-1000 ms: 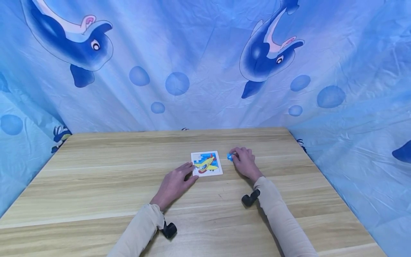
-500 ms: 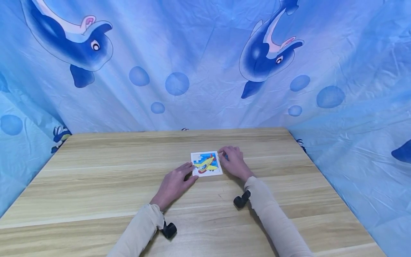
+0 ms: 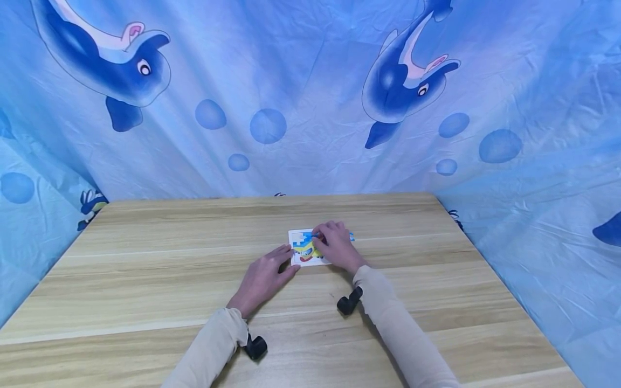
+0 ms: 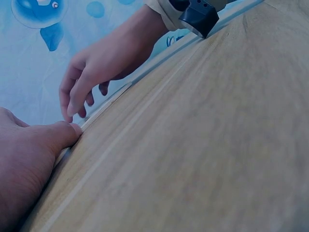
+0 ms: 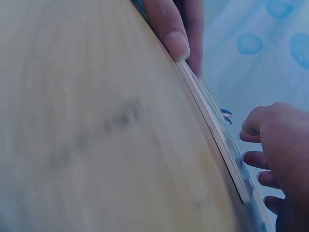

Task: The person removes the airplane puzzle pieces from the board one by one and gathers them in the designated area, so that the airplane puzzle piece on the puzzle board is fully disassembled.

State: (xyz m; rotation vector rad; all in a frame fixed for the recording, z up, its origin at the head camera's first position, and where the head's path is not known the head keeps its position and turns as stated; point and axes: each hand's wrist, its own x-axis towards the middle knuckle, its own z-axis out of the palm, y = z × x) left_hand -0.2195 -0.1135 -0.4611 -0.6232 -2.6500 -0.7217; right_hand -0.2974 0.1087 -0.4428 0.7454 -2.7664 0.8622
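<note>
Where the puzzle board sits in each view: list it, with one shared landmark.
Head: the puzzle board is just below centre, partly covered by the right hand.
Left wrist: the puzzle board is edge-on, a thin slanting strip left of centre.
Right wrist: the puzzle board is edge-on again, slanting down right of centre.
Shared landmark: the left hand, at the puzzle board's edge in all three.

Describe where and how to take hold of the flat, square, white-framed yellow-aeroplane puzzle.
Probably pinch its left border, coming from the left: the puzzle lies flat with a thin, straight edge, and the right hand hides its upper right in the head view.
</note>
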